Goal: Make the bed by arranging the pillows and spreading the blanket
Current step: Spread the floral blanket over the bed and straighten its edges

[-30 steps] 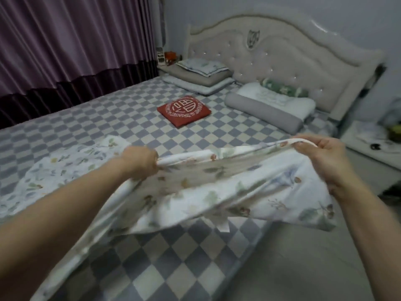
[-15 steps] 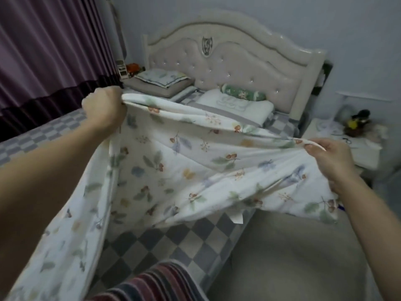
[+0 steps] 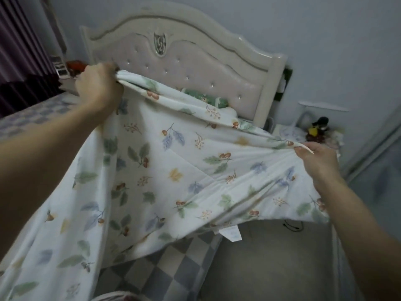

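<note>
Head view: left hand [image 3: 98, 88] and right hand [image 3: 318, 161] each grip the blanket [image 3: 173, 170] edge, lifted over the bed [image 3: 156, 279]. Soft, light cloth; holding near corners should spread it evenly.

No legible text; blanket tag [image 3: 231, 233] print too blurred
</note>
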The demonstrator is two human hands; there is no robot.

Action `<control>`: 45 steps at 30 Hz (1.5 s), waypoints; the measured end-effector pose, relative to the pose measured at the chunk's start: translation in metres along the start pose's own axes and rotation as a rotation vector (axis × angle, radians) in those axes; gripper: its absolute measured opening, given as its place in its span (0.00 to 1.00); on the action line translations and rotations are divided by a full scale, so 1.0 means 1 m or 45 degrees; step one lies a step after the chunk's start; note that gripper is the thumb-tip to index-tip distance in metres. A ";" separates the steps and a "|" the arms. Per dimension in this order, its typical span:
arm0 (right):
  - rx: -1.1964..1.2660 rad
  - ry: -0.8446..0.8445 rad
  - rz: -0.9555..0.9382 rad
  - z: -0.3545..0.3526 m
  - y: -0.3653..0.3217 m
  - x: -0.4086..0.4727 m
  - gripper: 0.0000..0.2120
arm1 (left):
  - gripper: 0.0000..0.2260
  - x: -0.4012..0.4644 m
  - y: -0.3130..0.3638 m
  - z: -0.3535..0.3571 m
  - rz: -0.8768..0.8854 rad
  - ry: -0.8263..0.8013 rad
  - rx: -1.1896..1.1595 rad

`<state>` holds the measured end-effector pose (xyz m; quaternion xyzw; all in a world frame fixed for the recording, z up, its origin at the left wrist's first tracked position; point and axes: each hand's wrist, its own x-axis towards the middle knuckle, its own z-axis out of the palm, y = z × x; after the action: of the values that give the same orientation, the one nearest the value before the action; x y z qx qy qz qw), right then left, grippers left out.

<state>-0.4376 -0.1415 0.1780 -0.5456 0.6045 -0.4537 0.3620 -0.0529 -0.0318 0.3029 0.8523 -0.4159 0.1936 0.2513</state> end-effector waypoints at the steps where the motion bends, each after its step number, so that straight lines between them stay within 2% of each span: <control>1: -0.016 0.022 0.010 0.005 -0.002 0.018 0.11 | 0.13 0.013 0.009 0.016 0.014 -0.024 -0.012; 7: -0.019 0.090 0.042 0.037 -0.006 0.102 0.10 | 0.12 0.075 0.050 0.068 0.065 -0.055 -0.149; 10: 0.015 0.057 0.100 0.060 -0.004 0.140 0.07 | 0.10 0.093 0.064 0.093 0.062 -0.197 -0.325; 13: 0.216 -0.134 0.235 0.099 -0.009 0.179 0.09 | 0.09 0.093 0.071 0.124 -0.006 -0.529 -0.463; 16: 0.540 -0.363 0.364 0.157 -0.029 0.216 0.13 | 0.08 0.074 0.081 0.144 -0.135 -1.077 -0.584; 18: 0.779 -0.628 0.415 0.199 -0.055 0.237 0.13 | 0.06 0.061 0.093 0.155 -0.179 -1.383 -0.624; 19: 0.885 -0.795 0.425 0.217 -0.071 0.242 0.13 | 0.07 0.056 0.100 0.163 -0.191 -1.419 -0.632; 21: 0.999 -1.158 0.390 0.251 -0.100 0.243 0.10 | 0.20 0.058 0.110 0.178 -0.254 -1.180 -0.718; 23: 1.014 -1.501 0.349 0.278 -0.123 0.229 0.12 | 0.33 0.070 0.108 0.189 -0.423 -0.899 -0.895; 24: 1.006 -1.674 0.327 0.292 -0.130 0.216 0.10 | 0.35 0.074 0.105 0.191 -0.470 -0.837 -0.997; 25: 0.981 -1.808 0.275 0.304 -0.134 0.203 0.13 | 0.32 0.076 0.101 0.191 -0.507 -0.804 -1.093; 26: 0.963 -1.867 0.220 0.308 -0.134 0.194 0.16 | 0.24 0.076 0.101 0.193 -0.515 -0.751 -1.135; 27: 0.951 -1.921 0.147 0.316 -0.132 0.183 0.16 | 0.17 0.074 0.096 0.190 -0.601 -0.616 -1.142; 29: 0.950 -1.955 0.110 0.319 -0.121 0.172 0.14 | 0.13 0.070 0.084 0.187 -0.814 -0.297 -1.161; 30: 0.868 -1.988 0.108 0.320 -0.114 0.163 0.22 | 0.13 0.065 0.075 0.182 -0.893 -0.164 -1.184; 32: 0.487 -2.104 -0.085 0.317 -0.101 0.139 0.38 | 0.16 0.054 0.065 0.172 -0.950 -0.106 -1.206; 33: 0.283 -2.119 -0.240 0.315 -0.099 0.121 0.38 | 0.18 0.048 0.064 0.167 -0.954 -0.160 -1.150; 35: 0.088 -1.935 -0.496 0.318 -0.096 0.087 0.27 | 0.20 0.034 0.063 0.154 -0.904 -0.275 -1.042; 36: 0.113 -1.818 -0.445 0.319 -0.102 0.077 0.20 | 0.21 0.029 0.063 0.150 -0.873 -0.303 -1.041; 38: 0.194 -1.688 -0.246 0.325 -0.112 0.067 0.13 | 0.26 0.011 0.063 0.138 -0.823 -0.242 -1.123; 41: 0.245 -1.699 -0.427 0.328 -0.140 0.055 0.12 | 0.39 -0.031 0.064 0.132 -0.582 0.065 -1.082; 43: 0.387 -1.606 -0.487 0.325 -0.164 0.052 0.16 | 0.42 -0.060 0.063 0.146 -0.422 0.142 -0.721; 45: 0.585 -1.565 -0.408 0.324 -0.187 0.055 0.19 | 0.41 -0.084 0.045 0.162 -0.529 0.192 -0.419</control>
<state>-0.0816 -0.2445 0.2521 -0.6966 0.0884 -0.2262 0.6752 -0.1182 -0.0993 0.1401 0.8502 -0.2382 0.1308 0.4508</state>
